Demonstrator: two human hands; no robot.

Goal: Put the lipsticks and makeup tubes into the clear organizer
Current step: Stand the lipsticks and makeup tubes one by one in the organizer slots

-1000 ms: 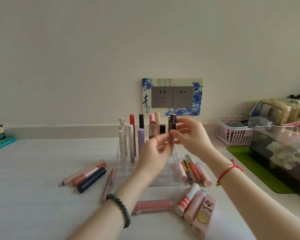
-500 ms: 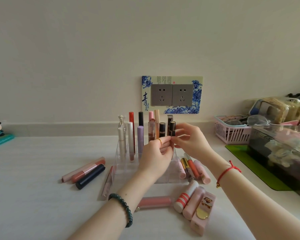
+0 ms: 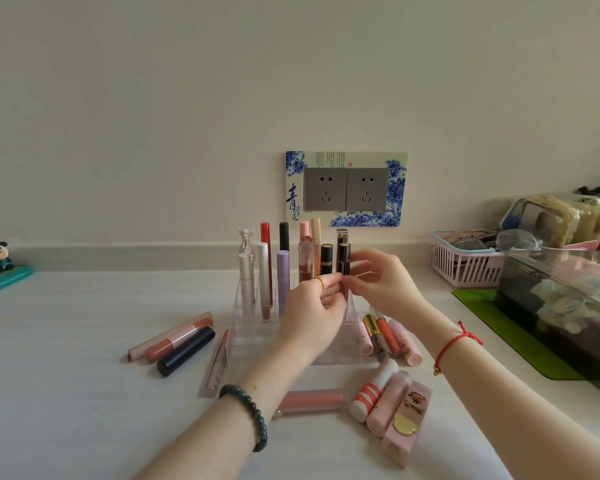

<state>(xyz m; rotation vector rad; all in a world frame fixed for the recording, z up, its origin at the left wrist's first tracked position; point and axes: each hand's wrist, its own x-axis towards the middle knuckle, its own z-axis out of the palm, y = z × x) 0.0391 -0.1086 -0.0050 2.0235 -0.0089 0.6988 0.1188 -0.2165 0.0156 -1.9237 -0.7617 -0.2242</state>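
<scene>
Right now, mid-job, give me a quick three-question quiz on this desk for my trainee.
1. True or false: the navy tube lies on the table, outside the clear organizer.
2. Multiple choice: the red string bracelet sits on which wrist? A left, B right.
3. Fill in: the left hand and right hand both pinch a black-and-gold ____ standing over the organizer.

Key: 1 true. 2 B. 3 lipstick.

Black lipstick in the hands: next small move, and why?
Probably ease the black lipstick straight down into its slot, then let go. The left hand and right hand both pinch its lower end; it stands upright at the right of the organizer, beside standing tubes, and its base is hidden.
</scene>
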